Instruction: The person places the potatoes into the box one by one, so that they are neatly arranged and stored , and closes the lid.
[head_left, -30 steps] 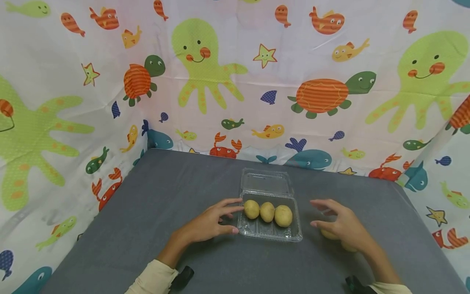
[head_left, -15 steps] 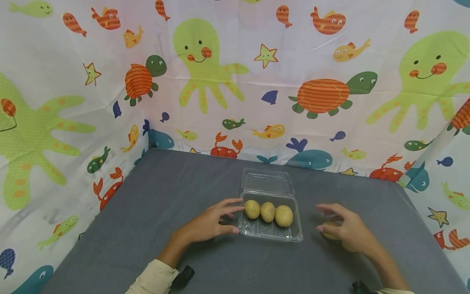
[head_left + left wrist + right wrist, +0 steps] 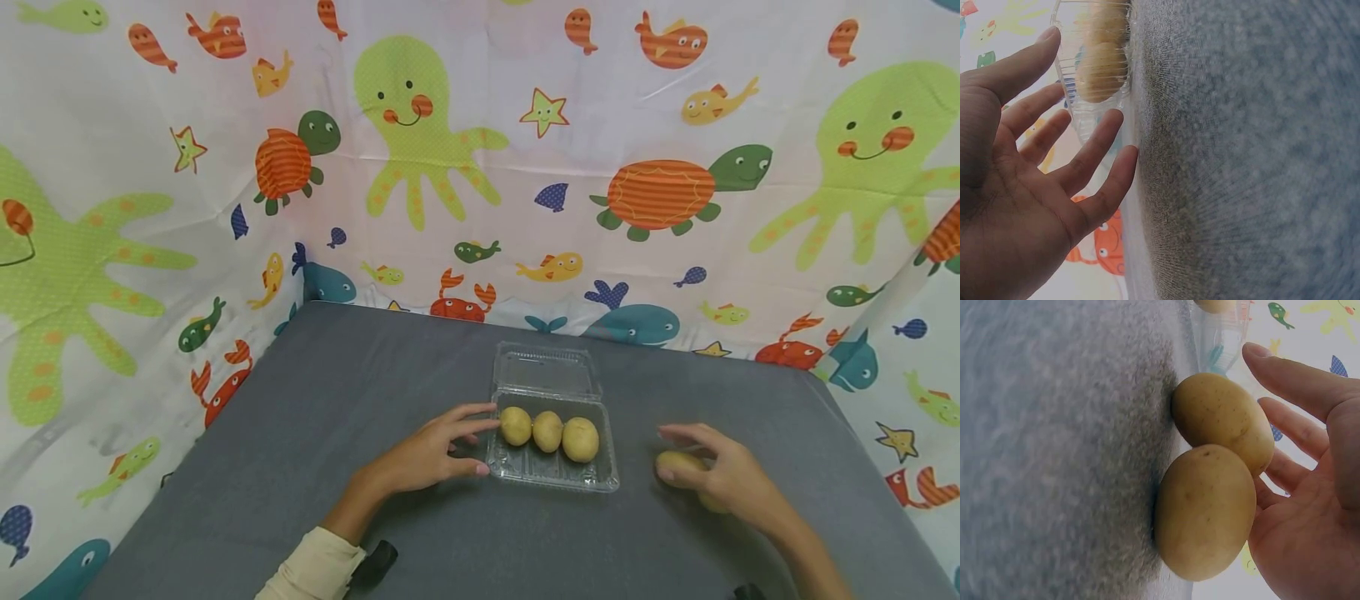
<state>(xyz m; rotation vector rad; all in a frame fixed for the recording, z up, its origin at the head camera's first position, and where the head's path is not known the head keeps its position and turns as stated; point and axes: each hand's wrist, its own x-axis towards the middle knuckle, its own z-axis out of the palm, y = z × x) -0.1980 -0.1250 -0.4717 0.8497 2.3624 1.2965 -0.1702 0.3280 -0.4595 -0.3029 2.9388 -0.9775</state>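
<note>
A clear plastic clamshell box [image 3: 555,482] lies with its lid [image 3: 546,372] folded back. Inside it, three potatoes sit in a row, the middle potato [image 3: 547,432] smallest. My left hand [image 3: 429,454] is at the box's left side, fingers spread and nearly straight; in the left wrist view the thumb is by the rim. To the right of the box, my right hand [image 3: 726,477] hovers over two loose potatoes. The right wrist view shows a farther potato [image 3: 1222,419] touching a nearer potato [image 3: 1205,512], with the thumb standing away and the fingers loosely bent behind them.
Grey cloth [image 3: 360,358] covers the table. A white curtain [image 3: 495,75] printed with sea animals encloses it at the back and both sides. A dark wrist strap piece [image 3: 375,565] shows by the left sleeve [image 3: 313,568].
My right hand has moved right and toward me, coming over the loose potatoes, and more of the farther one now shows. The left hand and box have stayed in place.
</note>
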